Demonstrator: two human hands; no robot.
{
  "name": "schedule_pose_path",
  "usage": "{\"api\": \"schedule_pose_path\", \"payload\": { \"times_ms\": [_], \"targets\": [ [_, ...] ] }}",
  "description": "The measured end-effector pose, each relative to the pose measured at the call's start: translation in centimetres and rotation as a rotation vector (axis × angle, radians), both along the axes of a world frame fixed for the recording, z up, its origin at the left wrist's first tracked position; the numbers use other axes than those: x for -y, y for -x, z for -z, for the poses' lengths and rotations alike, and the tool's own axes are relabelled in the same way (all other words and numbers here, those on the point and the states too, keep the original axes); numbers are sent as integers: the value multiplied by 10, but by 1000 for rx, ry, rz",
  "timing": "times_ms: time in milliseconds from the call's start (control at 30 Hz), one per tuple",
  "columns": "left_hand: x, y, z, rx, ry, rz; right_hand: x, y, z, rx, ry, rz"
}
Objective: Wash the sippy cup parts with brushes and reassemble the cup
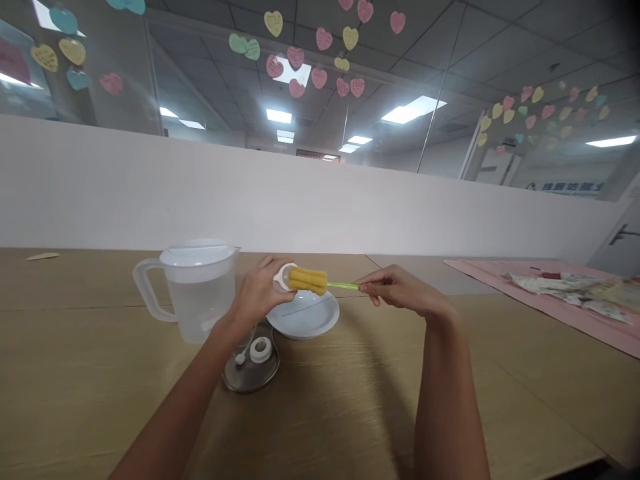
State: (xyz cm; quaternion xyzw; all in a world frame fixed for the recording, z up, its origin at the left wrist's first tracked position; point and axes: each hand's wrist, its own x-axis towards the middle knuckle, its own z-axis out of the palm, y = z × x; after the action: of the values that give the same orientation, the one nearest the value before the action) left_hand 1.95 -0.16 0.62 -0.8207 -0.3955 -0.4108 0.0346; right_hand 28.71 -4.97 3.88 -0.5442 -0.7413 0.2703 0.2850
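The left hand [263,287] has its grip closed around a white-rimmed bottle [283,277], held sideways above the tabletop [350,400]. The right hand [397,288] pinches the thin green handle of a brush [344,287] between thumb and fingers, the grip shut on its far end. The brush's yellow sponge head is at the bottle's mouth (how much of it, if any, sits inside is hard to tell), and both are held above a white bowl [313,323]. Just left of the bowl, a round metal tray [250,381] carries a white ring-shaped piece [261,349] and a small white-tipped piece [240,359]. A lidded translucent pitcher [200,293] stands beyond the left forearm, its handle pointing left.
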Motion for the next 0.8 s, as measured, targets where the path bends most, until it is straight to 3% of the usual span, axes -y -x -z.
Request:
{"api": "schedule_pose_path", "payload": {
  "times_ms": [200, 333, 467, 667, 800],
  "targets": [
    [1, -6, 2, -223, -39, -64, -2, 2, 1, 83, -25, 21],
    [3, -18, 6, -314, -102, -48, -6, 27, 1, 136, -91, -9],
    [2, -21, 9, -315, -61, -13, -10, 49, 1, 167, -109, -19],
    [-9, -5, 11, -278, -92, -50, -3, 27, -2, 139, -126, -68],
    [-7, -9, 12, -276, -106, -32, 0, 24, -3, 155, -117, -47]
  ]
}}
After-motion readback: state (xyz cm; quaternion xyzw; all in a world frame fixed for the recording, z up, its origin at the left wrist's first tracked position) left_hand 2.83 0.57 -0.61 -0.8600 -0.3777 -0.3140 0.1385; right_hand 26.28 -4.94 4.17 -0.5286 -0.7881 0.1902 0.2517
